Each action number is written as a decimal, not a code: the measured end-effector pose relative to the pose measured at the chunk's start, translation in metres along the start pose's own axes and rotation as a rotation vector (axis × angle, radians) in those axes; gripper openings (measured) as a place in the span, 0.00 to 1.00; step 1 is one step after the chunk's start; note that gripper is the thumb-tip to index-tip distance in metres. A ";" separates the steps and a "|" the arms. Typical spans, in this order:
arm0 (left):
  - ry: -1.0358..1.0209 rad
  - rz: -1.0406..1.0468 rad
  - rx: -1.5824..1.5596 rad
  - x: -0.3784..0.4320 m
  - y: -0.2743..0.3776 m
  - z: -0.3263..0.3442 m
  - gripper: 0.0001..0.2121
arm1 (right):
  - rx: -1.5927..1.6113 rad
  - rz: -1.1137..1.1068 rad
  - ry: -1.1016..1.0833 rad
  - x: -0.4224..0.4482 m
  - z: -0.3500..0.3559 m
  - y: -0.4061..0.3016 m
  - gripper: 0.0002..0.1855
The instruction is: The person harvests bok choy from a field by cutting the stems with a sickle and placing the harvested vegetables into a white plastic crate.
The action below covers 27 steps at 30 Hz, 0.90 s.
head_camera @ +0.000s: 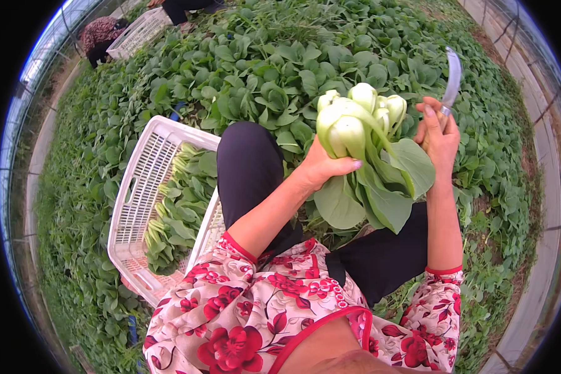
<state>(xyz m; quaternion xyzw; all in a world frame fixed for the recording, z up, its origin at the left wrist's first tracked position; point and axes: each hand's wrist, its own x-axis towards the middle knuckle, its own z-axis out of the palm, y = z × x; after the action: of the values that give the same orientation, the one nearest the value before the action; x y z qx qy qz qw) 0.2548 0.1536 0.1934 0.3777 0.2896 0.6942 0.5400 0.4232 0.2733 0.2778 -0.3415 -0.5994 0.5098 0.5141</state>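
My left hand (329, 163) grips a bunch of several bok choy (348, 128) in front of me. Their pale, cut bases point up and away, and the broad green leaves hang down toward my lap. My right hand (437, 135), just right of the bunch, is closed around the handle of a curved harvesting knife (452, 79). Its blade points up, away from me, and stands apart from the vegetables. To the left of my knee, a white slatted plastic crate (138, 187) holds cut bok choy (175, 224) laid along its right side.
A dense bed of growing leafy greens (280, 61) surrounds me. At the far left, one person (100, 35) bends beside another white crate (140, 32); another person's dark-clad legs (180, 9) show nearby. Pale strips (549, 196) edge the bed inside the greenhouse.
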 end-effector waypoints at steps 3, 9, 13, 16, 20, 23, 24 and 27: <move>0.081 0.239 0.297 0.013 0.017 0.008 0.30 | -0.296 -0.145 0.237 0.032 -0.058 0.025 0.09; 0.283 0.635 0.594 -0.024 0.110 -0.031 0.29 | -0.534 0.027 -0.021 0.045 -0.067 0.068 0.08; 0.473 0.557 0.837 -0.078 0.184 -0.089 0.31 | -0.565 0.100 -0.088 0.049 -0.065 0.084 0.09; 0.749 0.386 1.137 -0.141 0.236 -0.112 0.30 | -0.561 0.131 -0.137 0.056 -0.058 0.093 0.09; 0.916 0.297 1.638 -0.207 0.244 -0.151 0.31 | -0.587 0.163 -0.200 0.069 -0.054 0.110 0.09; 1.007 -0.219 1.908 -0.239 0.225 -0.143 0.32 | -0.634 0.194 -0.252 0.081 -0.065 0.128 0.08; 1.024 -0.548 1.842 -0.235 0.220 -0.134 0.28 | -0.684 0.229 -0.240 0.085 -0.075 0.132 0.08; 0.735 -0.340 2.131 -0.311 0.185 -0.187 0.36 | -0.760 0.292 -0.290 0.084 -0.076 0.148 0.07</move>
<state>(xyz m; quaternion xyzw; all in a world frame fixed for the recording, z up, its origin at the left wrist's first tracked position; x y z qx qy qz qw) 0.0412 -0.1929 0.1753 0.3739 0.9199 0.0817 -0.0859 0.4593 0.4080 0.1538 -0.5127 -0.7558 0.3630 0.1846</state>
